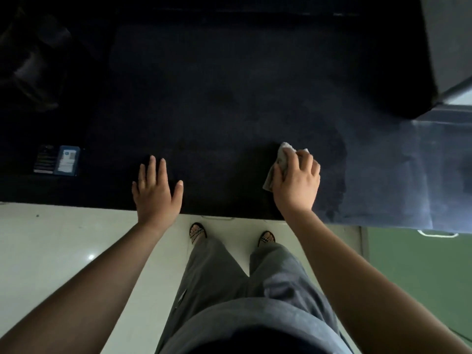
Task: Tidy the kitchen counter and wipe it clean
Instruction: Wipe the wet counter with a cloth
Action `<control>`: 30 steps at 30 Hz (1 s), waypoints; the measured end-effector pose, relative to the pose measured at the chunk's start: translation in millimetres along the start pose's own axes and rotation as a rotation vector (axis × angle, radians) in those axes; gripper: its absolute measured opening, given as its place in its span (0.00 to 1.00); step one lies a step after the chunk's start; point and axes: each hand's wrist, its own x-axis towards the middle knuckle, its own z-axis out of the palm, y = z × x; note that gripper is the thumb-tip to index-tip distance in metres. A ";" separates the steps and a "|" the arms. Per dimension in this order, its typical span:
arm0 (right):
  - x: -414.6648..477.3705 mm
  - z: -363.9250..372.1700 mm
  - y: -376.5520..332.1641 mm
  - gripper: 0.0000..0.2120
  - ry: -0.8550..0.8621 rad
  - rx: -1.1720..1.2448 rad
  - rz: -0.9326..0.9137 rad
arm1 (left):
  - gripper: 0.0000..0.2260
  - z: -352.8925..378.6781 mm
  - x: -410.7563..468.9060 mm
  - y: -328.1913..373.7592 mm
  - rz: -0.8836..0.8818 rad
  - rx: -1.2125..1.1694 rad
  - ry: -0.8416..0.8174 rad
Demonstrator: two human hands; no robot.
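Wiping step in progress on the dark tabletop.

Right hand grips the grey cloth against the surface near the front edge; left hand rests flat, fingers spread. Next move probably requires pressing the cloth across unwiped areas.

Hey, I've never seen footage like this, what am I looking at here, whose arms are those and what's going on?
There is no machine here. A person wears a camera on their head, so the single picture looks down past their own arms, grey trousers and sandals. The dark slab is a kitchen counter, dimly lit. The left hand rests flat and open on it near the front edge. The right hand presses a crumpled grey cloth onto the counter, fingers closed over it, as if wiping. At the far left lies a small flat packet with a blue label; its print is too small to read.
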 end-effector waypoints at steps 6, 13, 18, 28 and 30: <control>-12.0 12.9 -39.2 0.19 -0.181 -0.002 -0.394 | 0.27 -2.2 -1.9 -0.6 -0.005 -0.029 0.011; -5.5 15.2 -36.8 0.18 -0.130 -0.026 -0.402 | 0.23 -12.5 5.4 -16.2 0.075 -0.106 0.050; 21.0 53.7 -105.1 0.19 -0.074 -0.027 -0.115 | 0.22 -28.3 38.9 -48.6 0.198 -0.088 0.055; 5.7 88.0 -183.1 0.18 -0.238 -0.042 -0.438 | 0.22 -32.8 97.8 -112.4 0.386 -0.029 0.094; -6.5 81.0 -171.5 0.18 -0.218 -0.026 -0.395 | 0.22 -30.2 99.0 -114.0 0.392 -0.057 0.103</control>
